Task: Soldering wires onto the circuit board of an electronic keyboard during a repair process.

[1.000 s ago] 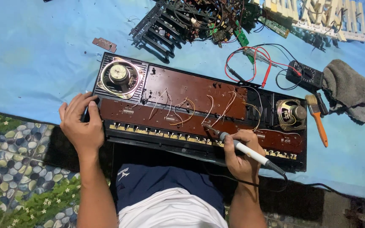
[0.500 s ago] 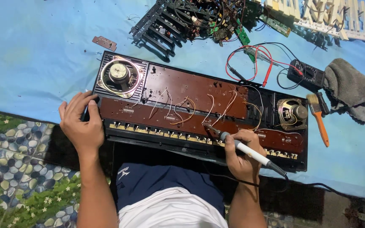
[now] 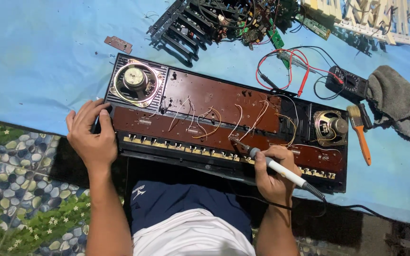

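Blue sheet (image 3: 39,61) spread over the floor, pebble-and-flower patterned mat (image 3: 20,189) at the near left edge, and right in the middle lies the opened keyboard case (image 3: 214,123), long and black, its brown circuit boards facing up. Left hand (image 3: 91,137) is planted on the case's left end, fingers curled over the corner just below the big round speaker (image 3: 136,83), pressing down on it rather than wrapped around anything. Right hand (image 3: 274,173) is clenched around a white soldering iron (image 3: 276,166), pen-style, with the tip down on the lower brown board among the thin pale wires, close to the row of small contacts along the near edge. The iron's black cord trails off to the right across the person's lap. A smaller speaker (image 3: 330,128) sits at the right end of the case. Just beside that end, an orange-handled brush (image 3: 360,137) lies on the sheet, and next to it a grey rag (image 3: 397,102). A black meter (image 3: 347,83) rests beyond the case, its red and black leads (image 3: 285,71) looped toward it. Far side of the sheet: a tangle of black frames and green boards (image 3: 224,21), a strip of pale keys (image 3: 361,16), and one small brown board (image 3: 118,44) lying alone.
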